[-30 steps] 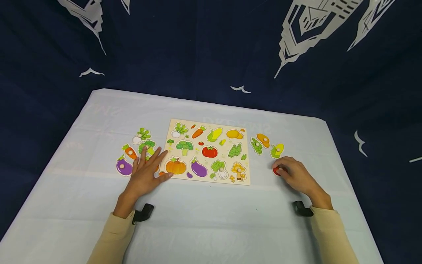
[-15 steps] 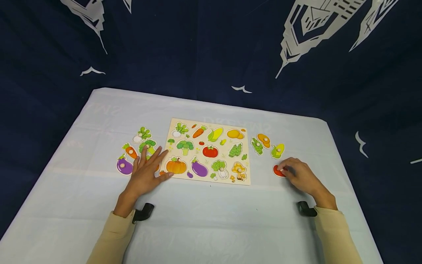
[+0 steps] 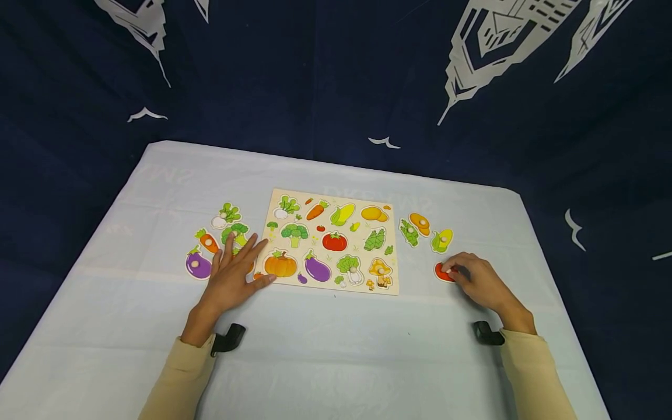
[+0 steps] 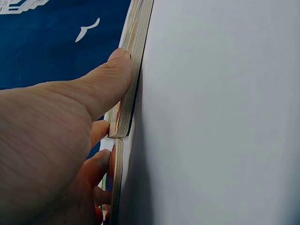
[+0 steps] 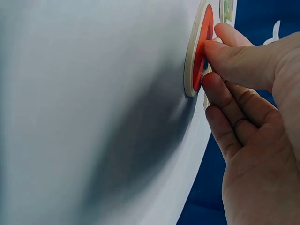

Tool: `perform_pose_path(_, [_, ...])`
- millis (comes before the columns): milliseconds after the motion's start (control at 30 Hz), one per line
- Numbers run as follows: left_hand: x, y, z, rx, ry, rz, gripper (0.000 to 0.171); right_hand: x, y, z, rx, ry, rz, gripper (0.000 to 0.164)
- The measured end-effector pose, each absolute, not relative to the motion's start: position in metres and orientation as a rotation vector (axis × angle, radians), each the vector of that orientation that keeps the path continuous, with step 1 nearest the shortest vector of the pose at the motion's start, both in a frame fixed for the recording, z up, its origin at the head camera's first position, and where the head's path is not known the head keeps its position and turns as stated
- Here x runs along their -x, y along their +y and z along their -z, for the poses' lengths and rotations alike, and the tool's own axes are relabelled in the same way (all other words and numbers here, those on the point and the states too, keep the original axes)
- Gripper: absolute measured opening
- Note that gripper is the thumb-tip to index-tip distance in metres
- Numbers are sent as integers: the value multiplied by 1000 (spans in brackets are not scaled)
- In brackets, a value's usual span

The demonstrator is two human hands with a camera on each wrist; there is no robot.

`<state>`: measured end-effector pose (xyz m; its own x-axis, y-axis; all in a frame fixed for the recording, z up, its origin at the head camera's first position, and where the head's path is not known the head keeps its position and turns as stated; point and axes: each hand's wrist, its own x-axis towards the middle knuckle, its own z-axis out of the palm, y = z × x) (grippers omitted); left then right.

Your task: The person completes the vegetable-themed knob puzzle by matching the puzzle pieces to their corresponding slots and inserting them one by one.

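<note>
Two hands down on the white table cover (image 3: 336, 350), one each side of the puzzle board (image 3: 334, 240) at frame centre. Right hand (image 3: 480, 283), lower right of centre — thumb and index finger pinching the peg of the red tomato piece (image 3: 442, 272), other fingers curled beside it; in the wrist view the piece (image 5: 199, 49) still lying flat on the cover, just right of the board, below the yellow corn piece (image 3: 442, 240), orange potato piece (image 3: 419, 222) and green lettuce piece (image 3: 408, 231). Left hand (image 3: 234, 273), lower left of centre — fingers spread and flat, thumb tip pressed against the board's edge (image 4: 136, 70) near the printed pumpkin (image 3: 280, 264). Fingertips over loose pieces left of the board: broccoli piece (image 3: 234, 233), carrot piece (image 3: 207, 241), eggplant piece (image 3: 196, 264), radish piece (image 3: 224, 214) further up. Dark blue printed backdrop (image 3: 315, 76) across the upper frame. Cream sleeves on both forearms, black wrist mounts at the cuffs.
</note>
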<state>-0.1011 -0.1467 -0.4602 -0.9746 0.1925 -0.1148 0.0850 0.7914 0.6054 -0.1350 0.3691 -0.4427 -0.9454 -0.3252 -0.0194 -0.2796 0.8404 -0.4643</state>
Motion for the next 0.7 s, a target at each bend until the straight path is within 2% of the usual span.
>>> perform_pose_path(700, [101,-147,461,-213,2818,-943,82,136,361,438,520,2938,725,21])
